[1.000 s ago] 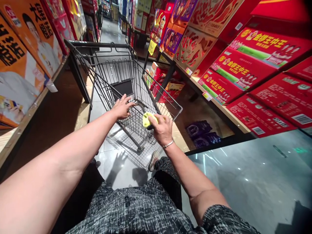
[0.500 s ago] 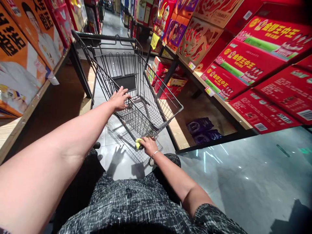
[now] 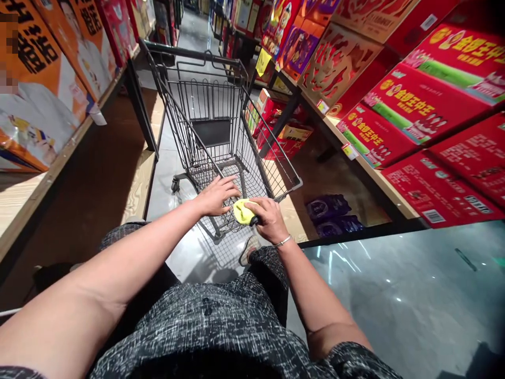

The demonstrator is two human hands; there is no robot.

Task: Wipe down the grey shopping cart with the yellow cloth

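A dark wire shopping cart (image 3: 205, 100) stands in the aisle ahead of me, its basket holding nothing I can see. My left hand (image 3: 216, 195) rests on the near edge of the basket with fingers spread. Just right of it, my right hand (image 3: 268, 218) is closed around a yellow cloth (image 3: 242, 211), pressing it against the cart's near rim. A thin bracelet circles my right wrist. My lap in a grey patterned garment fills the bottom of the view.
Red gift boxes (image 3: 418, 105) line the sloped shelves on the right. Orange printed boxes (image 3: 43, 89) stand on a wooden shelf at left. Dark packs (image 3: 329, 216) lie on the lowest right shelf. A glossy tiled floor (image 3: 414, 295) runs down the aisle.
My right hand with the yellow cloth went down to the cart's lower frame, then came back up to the near rim. My left hand slid nearer along the basket edge.
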